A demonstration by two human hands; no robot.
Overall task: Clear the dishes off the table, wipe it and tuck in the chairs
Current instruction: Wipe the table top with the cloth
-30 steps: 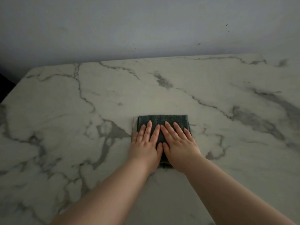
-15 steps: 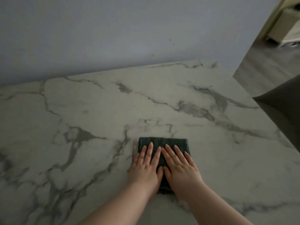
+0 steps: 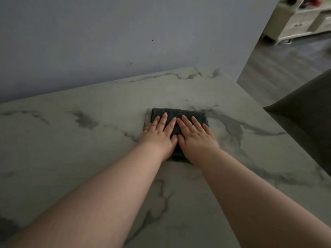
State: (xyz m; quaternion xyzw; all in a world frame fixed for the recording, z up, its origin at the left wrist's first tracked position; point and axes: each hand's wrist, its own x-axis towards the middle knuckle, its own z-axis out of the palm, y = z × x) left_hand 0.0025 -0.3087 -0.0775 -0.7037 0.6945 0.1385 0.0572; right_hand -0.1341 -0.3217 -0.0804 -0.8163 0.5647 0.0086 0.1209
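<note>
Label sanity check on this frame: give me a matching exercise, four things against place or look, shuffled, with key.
Things:
1. cloth
2. chair
3. cabinet
4. table

Descriptions:
A. pale, far across the floor at upper right
B. white with grey veins
C. dark green, flat under the left hand and right hand
D. dark, beside the table's right edge

Pairs: 1-C, 2-D, 3-A, 4-B

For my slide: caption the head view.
The left hand and right hand press a dark cloth flat on the marble table.
</note>
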